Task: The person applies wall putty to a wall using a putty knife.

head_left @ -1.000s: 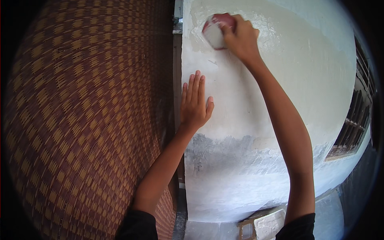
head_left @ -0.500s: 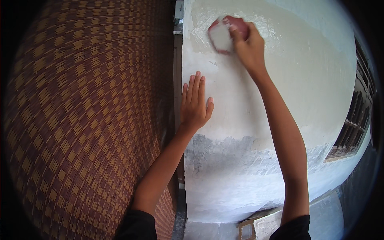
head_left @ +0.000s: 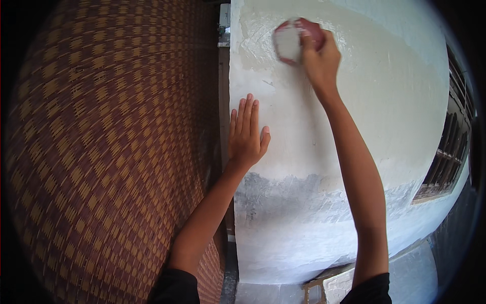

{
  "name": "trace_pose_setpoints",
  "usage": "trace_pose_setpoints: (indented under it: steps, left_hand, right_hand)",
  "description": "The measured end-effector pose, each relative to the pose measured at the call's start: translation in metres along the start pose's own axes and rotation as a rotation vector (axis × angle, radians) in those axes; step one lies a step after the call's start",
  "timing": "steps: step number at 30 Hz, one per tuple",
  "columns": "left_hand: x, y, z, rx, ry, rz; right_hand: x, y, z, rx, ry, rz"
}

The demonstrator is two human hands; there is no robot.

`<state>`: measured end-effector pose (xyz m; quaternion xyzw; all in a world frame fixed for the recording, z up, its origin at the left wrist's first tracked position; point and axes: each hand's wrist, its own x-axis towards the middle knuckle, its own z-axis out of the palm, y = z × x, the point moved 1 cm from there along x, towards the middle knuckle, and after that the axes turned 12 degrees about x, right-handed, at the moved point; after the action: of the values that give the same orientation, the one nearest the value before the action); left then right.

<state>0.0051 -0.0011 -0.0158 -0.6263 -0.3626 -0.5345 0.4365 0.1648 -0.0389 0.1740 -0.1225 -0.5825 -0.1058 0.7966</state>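
Observation:
High on the pale wall (head_left: 364, 96), my right hand (head_left: 322, 63) grips a rounded dark red piece coated with whitish paste (head_left: 289, 43). My thumb lies over its near face, and the piece is at the wet, shiny patch of the wall; motion blurs it slightly. Lower and to the left, my left hand (head_left: 246, 137) rests flat on the wall near its left edge, fingers pointing up and thumb apart, holding nothing. A small raised mark shows on the wall between the two hands.
A woven brown and tan panel (head_left: 111, 142) fills the left side, with a dark narrow gap beside the wall. Grey bare patches (head_left: 278, 195) run across the wall lower down. A barred window (head_left: 448, 147) is at right. A wooden-framed board (head_left: 336, 286) stands low between my arms.
My right hand has moved a little to the right across the wall with the red piece. The left hand stays flat in the same place.

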Motion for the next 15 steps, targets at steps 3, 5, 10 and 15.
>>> trace_pose_setpoints:
  steps: [3, 5, 10, 15]
  left_hand:
    - [-0.002, -0.002, 0.002, 0.003, -0.014, -0.004]
    - [-0.003, -0.003, 0.000, 0.008, -0.012, -0.006]
    - [-0.002, -0.003, 0.000, 0.002, -0.002, 0.005]
    - [-0.001, -0.001, 0.000, 0.006, 0.002, 0.008]
  right_hand:
    - [-0.001, 0.006, 0.014, -0.290, -0.356, -0.205]
    - [0.020, 0.007, 0.013, -0.228, -0.161, -0.049]
    - [0.009, -0.005, 0.027, -0.066, -0.159, -0.038]
    - [0.032, 0.010, 0.016, -0.215, 0.066, 0.049]
